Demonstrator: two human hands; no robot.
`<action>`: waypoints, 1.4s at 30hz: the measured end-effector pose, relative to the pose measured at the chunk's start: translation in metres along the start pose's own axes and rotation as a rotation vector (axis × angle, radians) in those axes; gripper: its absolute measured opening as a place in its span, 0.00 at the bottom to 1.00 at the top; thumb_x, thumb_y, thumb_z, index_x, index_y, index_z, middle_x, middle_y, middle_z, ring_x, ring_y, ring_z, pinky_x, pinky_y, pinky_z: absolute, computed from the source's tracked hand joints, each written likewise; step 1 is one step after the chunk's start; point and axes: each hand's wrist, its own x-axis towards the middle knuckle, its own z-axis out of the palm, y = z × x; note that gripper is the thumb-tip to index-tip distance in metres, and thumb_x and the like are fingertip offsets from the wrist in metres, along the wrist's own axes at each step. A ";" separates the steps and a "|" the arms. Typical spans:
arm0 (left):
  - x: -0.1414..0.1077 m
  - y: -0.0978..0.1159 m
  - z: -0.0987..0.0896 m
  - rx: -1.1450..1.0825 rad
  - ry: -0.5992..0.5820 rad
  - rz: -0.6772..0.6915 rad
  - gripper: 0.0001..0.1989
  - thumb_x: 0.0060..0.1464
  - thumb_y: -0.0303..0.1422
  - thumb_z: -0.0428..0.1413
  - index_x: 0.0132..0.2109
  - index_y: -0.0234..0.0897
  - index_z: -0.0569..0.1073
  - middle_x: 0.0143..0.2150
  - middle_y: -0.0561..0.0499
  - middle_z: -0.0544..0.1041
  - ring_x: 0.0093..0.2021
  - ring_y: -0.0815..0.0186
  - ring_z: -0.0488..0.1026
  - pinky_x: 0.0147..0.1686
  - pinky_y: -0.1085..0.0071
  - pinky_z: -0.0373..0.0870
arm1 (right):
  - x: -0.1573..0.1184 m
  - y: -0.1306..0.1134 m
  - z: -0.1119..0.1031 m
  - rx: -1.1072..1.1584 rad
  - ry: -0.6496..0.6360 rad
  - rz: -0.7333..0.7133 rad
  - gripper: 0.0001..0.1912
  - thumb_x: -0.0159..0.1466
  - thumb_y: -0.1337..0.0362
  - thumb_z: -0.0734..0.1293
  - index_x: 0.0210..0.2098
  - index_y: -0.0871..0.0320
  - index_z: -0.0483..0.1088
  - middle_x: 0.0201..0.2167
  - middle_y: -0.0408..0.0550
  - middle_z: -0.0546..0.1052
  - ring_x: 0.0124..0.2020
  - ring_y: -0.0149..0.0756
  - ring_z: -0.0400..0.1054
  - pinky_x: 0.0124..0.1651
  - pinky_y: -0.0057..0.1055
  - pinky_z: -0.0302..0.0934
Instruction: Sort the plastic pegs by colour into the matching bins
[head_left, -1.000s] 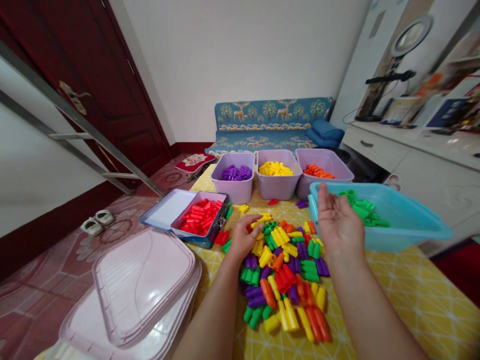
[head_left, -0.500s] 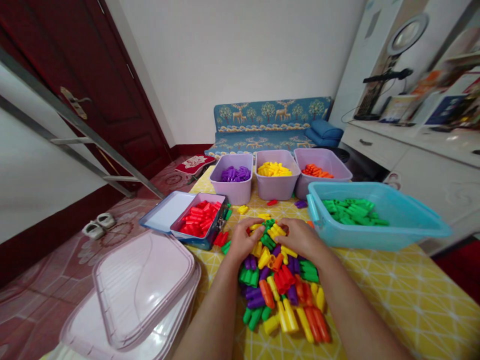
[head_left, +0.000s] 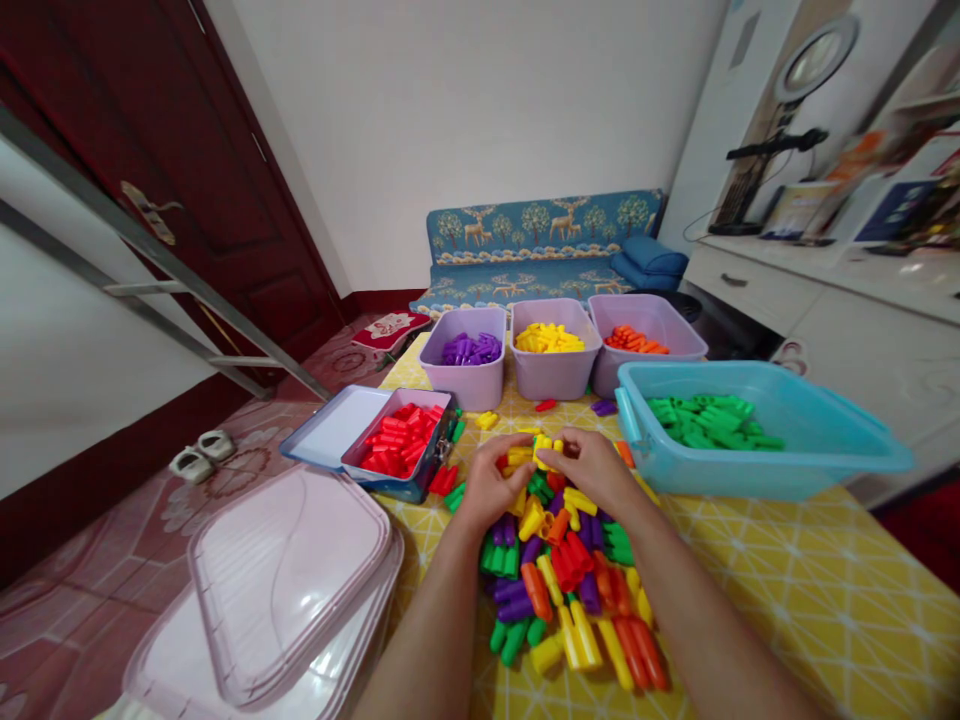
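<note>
A mixed pile of red, orange, yellow, green and purple plastic pieces lies on the yellow patterned table. Over its far end, my left hand curls round yellow pieces. My right hand pinches a yellow piece between thumb and fingers, close to the left fingertips. Beyond are lilac bins of purple pieces, yellow pieces and orange pieces. Green pieces fill part of a blue tub at the right. Red pieces sit in an open box at the left.
Pale pink lids are stacked at the table's left edge. A few loose pieces lie between the pile and the bins. Behind the table is a blue patterned sofa; a metal ladder leans at the left.
The yellow piece at my right fingers has moved slightly up and left, between both hands. My left hand has shifted a little to the right, its thumb now nearer that piece.
</note>
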 end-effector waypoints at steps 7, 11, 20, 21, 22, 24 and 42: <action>0.004 -0.008 0.001 0.070 0.021 -0.019 0.10 0.52 0.29 0.57 0.42 0.37 0.78 0.42 0.46 0.79 0.45 0.61 0.75 0.50 0.62 0.69 | -0.003 -0.004 -0.014 -0.008 -0.079 0.029 0.13 0.56 0.54 0.66 0.25 0.59 0.72 0.21 0.42 0.72 0.24 0.31 0.64 0.26 0.26 0.54; 0.005 -0.008 -0.001 0.070 0.161 -0.064 0.10 0.55 0.28 0.53 0.42 0.38 0.78 0.42 0.47 0.80 0.44 0.61 0.75 0.48 0.62 0.70 | -0.006 -0.004 -0.028 0.154 -0.175 0.027 0.12 0.53 0.61 0.67 0.35 0.59 0.74 0.26 0.44 0.76 0.27 0.33 0.68 0.27 0.27 0.59; 0.005 -0.029 -0.002 0.001 0.296 -0.119 0.16 0.55 0.26 0.50 0.49 0.38 0.74 0.50 0.46 0.76 0.50 0.61 0.72 0.52 0.63 0.69 | -0.009 -0.018 -0.047 0.152 -0.257 0.084 0.06 0.52 0.64 0.66 0.27 0.59 0.74 0.17 0.41 0.70 0.18 0.30 0.63 0.18 0.23 0.52; 0.005 -0.030 -0.001 -0.007 0.296 -0.128 0.16 0.55 0.26 0.51 0.50 0.38 0.74 0.49 0.46 0.76 0.50 0.61 0.72 0.51 0.63 0.69 | -0.004 -0.021 -0.048 0.180 -0.223 0.107 0.06 0.51 0.63 0.67 0.26 0.59 0.73 0.16 0.41 0.69 0.18 0.29 0.62 0.18 0.23 0.52; 0.005 -0.031 -0.001 -0.014 0.298 -0.135 0.16 0.55 0.26 0.51 0.50 0.38 0.74 0.49 0.46 0.76 0.49 0.61 0.73 0.50 0.64 0.70 | 0.003 -0.024 -0.048 0.229 -0.149 0.129 0.07 0.51 0.62 0.68 0.26 0.60 0.73 0.16 0.41 0.69 0.17 0.29 0.62 0.18 0.23 0.54; 0.005 -0.030 -0.001 -0.024 0.301 -0.151 0.16 0.55 0.27 0.52 0.50 0.37 0.73 0.48 0.46 0.77 0.47 0.62 0.74 0.47 0.65 0.71 | 0.021 -0.031 -0.048 0.395 0.106 0.130 0.11 0.51 0.60 0.68 0.31 0.60 0.73 0.21 0.43 0.73 0.20 0.30 0.67 0.21 0.24 0.60; 0.005 -0.012 -0.001 0.189 0.161 -0.197 0.14 0.56 0.30 0.49 0.45 0.35 0.77 0.45 0.46 0.79 0.47 0.62 0.74 0.50 0.65 0.69 | 0.016 0.007 0.013 -0.339 -0.196 -0.075 0.33 0.51 0.67 0.66 0.58 0.57 0.65 0.55 0.54 0.70 0.57 0.45 0.63 0.60 0.41 0.54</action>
